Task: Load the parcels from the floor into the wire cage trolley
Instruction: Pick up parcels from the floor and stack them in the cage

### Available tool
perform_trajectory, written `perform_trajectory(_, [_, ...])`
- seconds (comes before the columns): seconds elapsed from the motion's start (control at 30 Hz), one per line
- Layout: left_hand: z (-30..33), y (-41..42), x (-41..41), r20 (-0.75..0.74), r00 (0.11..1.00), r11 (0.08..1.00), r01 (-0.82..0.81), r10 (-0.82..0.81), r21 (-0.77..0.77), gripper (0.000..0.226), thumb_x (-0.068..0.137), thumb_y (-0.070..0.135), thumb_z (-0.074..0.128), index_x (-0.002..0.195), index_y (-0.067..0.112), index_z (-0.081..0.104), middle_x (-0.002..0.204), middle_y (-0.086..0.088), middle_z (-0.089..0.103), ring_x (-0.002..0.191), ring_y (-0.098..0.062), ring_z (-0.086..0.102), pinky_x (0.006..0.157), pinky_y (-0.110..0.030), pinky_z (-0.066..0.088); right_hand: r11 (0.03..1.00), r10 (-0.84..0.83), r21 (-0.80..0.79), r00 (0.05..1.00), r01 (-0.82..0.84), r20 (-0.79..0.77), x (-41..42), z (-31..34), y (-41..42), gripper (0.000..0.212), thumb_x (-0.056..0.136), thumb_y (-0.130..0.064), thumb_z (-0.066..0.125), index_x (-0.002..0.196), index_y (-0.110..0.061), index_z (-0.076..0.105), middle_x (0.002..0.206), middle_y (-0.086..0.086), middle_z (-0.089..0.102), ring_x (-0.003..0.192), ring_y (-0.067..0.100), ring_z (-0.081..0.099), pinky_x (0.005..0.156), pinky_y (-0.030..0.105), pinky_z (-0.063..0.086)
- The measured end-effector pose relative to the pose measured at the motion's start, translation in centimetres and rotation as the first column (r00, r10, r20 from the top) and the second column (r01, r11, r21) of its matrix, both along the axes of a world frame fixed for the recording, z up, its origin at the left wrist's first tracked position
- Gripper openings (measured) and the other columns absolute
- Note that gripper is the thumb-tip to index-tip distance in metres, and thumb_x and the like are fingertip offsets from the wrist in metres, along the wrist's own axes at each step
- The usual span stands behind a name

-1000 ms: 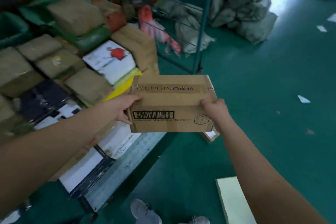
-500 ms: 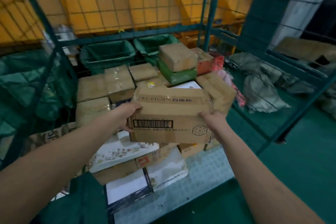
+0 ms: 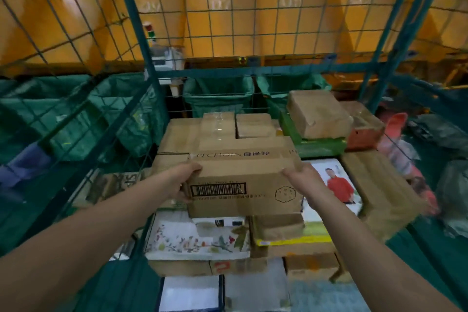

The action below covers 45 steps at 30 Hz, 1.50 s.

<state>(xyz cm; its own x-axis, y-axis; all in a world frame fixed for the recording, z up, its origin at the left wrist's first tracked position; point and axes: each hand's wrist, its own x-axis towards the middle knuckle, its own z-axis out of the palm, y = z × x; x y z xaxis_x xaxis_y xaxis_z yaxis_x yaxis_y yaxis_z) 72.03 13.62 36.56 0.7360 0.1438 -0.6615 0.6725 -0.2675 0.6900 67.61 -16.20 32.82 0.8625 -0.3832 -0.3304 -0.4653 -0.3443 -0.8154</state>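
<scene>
The brown carton [image 3: 243, 180] was held out over the parcels already stacked in the wire cage trolley [image 3: 136, 40], barcode side facing the person and printed tape strip along its top, roughly level — a pose that reads as the last stretch before setting it down. The left hand [image 3: 181, 181] gripped the carton's left end, thumb lying along the top edge and the remaining fingers wrapped round the side out of sight, so how far they spread could not be told. The right hand [image 3: 302, 180] clasped the right end with its fingers curled behind the far corner; only the back of the hand showed. An end-to-end hold like this suits a wide box, since it keeps the load balanced and leaves the underside free to land flat. Beneath and just beyond it lay taped cardboard boxes [image 3: 202, 134], a flat white package with a red-shirted figure [image 3: 336, 185] to the right and a floral-printed one [image 3: 195, 238] nearer the person. Whether the carton already touched the boxes under it could not be made out — its far edge overlapped them in view. The likeliest resting place seemed to be on top of that cardboard layer, where the surface looked flattest.
</scene>
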Motion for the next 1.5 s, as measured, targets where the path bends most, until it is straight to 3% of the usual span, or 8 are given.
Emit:
perform_trajectory(0.3, [-2.1, 2.5, 4.1, -0.057, 0.976, 0.972, -0.216, 0.211, -0.089, 0.029, 0.099, 0.037, 0.064, 0.114, 0.014, 0.057, 0.111, -0.020, 0.069, 0.101, -0.036, 0.069, 0.088, -0.060, 0.058, 0.962, 0.270, 0.018, 0.959, -0.272, 0.083, 12.4, -0.1, 1.9, 0.021, 0.095, -0.038, 0.061, 0.112, -0.027, 0.064, 0.116, 0.002, 0.068, 0.102, 0.023, 0.061, 0.092, 0.045, 0.055])
perform_trajectory(0.53, [-5.1, 6.2, 7.8, -0.035, 0.923, 0.885, -0.377, 0.382, -0.274, 0.038, 0.096, 0.033, 0.067, 0.124, 0.010, 0.058, 0.110, -0.016, 0.065, 0.094, -0.031, 0.066, 0.089, -0.057, 0.058, 0.907, 0.410, -0.182, 0.894, -0.380, 0.178, 23.2, 3.3, 9.2, 0.042, 0.097, -0.043, 0.056, 0.134, -0.023, 0.053, 0.130, 0.008, 0.059, 0.104, 0.026, 0.054, 0.082, 0.036, 0.044])
perform_trajectory(0.63, [-6.7, 7.1, 10.1, -0.037, 0.923, 0.875, -0.374, 0.382, -0.307, 0.038, 0.099, 0.043, 0.063, 0.116, 0.009, 0.060, 0.104, -0.013, 0.060, 0.093, -0.031, 0.063, 0.095, -0.053, 0.057, 0.878, 0.468, -0.244, 0.843, -0.411, 0.264, 29.5, 5.7, 13.0, 0.062, 0.093, -0.043, 0.057, 0.151, -0.027, 0.041, 0.152, 0.007, 0.041, 0.130, 0.027, 0.048, 0.102, 0.042, 0.046])
perform_trajectory(0.77, [-7.6, 7.8, 13.8, 0.012, 0.952, 0.893, -0.283, 0.307, -0.350, 0.051, 0.094, 0.059, 0.062, 0.131, 0.024, 0.059, 0.128, -0.006, 0.066, 0.107, -0.025, 0.068, 0.068, -0.033, 0.059, 0.893, 0.449, -0.135, 0.823, -0.430, 0.349, 35.9, 7.0, 19.1, 0.078, 0.095, -0.024, 0.066, 0.159, -0.036, 0.023, 0.165, 0.004, 0.024, 0.149, 0.027, 0.030, 0.119, 0.048, 0.033])
perform_trajectory(0.87, [-8.7, 9.4, 18.1, 0.065, 0.943, 0.906, -0.294, 0.327, -0.304, 0.050, 0.094, 0.059, 0.063, 0.134, 0.028, 0.055, 0.131, -0.009, 0.060, 0.107, -0.027, 0.066, 0.069, -0.036, 0.062, 0.883, 0.465, -0.001, 0.877, -0.468, 0.117, 38.0, 1.8, 23.0, 0.079, 0.099, -0.026, 0.063, 0.161, -0.024, 0.014, 0.156, 0.005, 0.042, 0.136, 0.030, 0.048, 0.107, 0.040, 0.042])
perform_trajectory(0.97, [-9.6, 10.5, 21.4, 0.056, 0.950, 0.914, -0.277, 0.306, -0.296, 0.042, 0.099, 0.056, 0.056, 0.129, 0.027, 0.061, 0.128, -0.005, 0.066, 0.110, -0.023, 0.065, 0.080, -0.042, 0.060, 0.870, 0.489, 0.061, 0.872, -0.489, 0.018, 37.7, -3.9, 24.2, 0.040, 0.101, -0.027, 0.059, 0.136, -0.016, 0.043, 0.133, -0.001, 0.056, 0.117, 0.022, 0.057, 0.082, 0.022, 0.048])
perform_trajectory(1.1, [-11.2, 11.5, 24.6, 0.002, 0.958, 0.904, -0.270, 0.287, -0.331, 0.046, 0.102, 0.060, 0.048, 0.125, 0.024, 0.066, 0.124, -0.006, 0.070, 0.112, -0.026, 0.065, 0.099, -0.048, 0.054, 0.870, 0.438, 0.219, 0.896, -0.442, 0.072, 38.8, -9.0, 25.5, 0.076, 0.087, -0.056, 0.060, 0.151, -0.030, 0.030, 0.139, 0.001, 0.056, 0.117, 0.028, 0.063, 0.099, 0.052, 0.055])
perform_trajectory(1.5, [-14.4, 12.4, 30.9, 0.176, 0.817, 0.823, -0.491, 0.549, -0.284, 0.033, 0.101, 0.044, 0.057, 0.122, 0.018, 0.056, 0.104, -0.005, 0.074, 0.088, -0.018, 0.073, 0.058, -0.027, 0.054, 0.853, 0.447, 0.222, 0.881, -0.472, 0.156, 39.7, -14.1, 30.0, 0.079, 0.081, -0.086, 0.035, 0.151, -0.057, 0.013, 0.155, -0.006, 0.045, 0.136, 0.027, 0.052, 0.110, 0.054, 0.046])
